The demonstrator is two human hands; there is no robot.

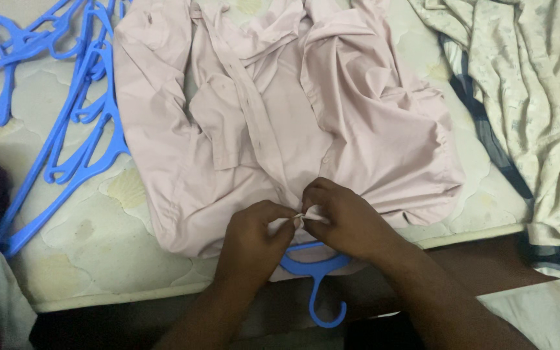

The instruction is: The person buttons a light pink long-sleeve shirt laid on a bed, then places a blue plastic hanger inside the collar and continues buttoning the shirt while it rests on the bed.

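A: Fingertips (291,222) of both hands: status?

B: Pinched closed. Left hand (252,240) and right hand (350,223) meet on the collar edge of the pink shirt (280,123), a soft, creased woven cloth.

A: Shirt position?

B: Spread flat on the quilted mattress (85,253), collar toward the near edge, over a blue plastic hanger (317,275) whose hook protrudes below. More blue hangers (66,116) lie left; pale printed fabric (539,97) lies crumpled right.

I stand at a mattress (98,240) with a cream quilted cover that has some yellow stains. Its edge runs just before me, and below it is dark shadow. On my right lies a pale crumpled sheet (539,97). The light is soft and even.
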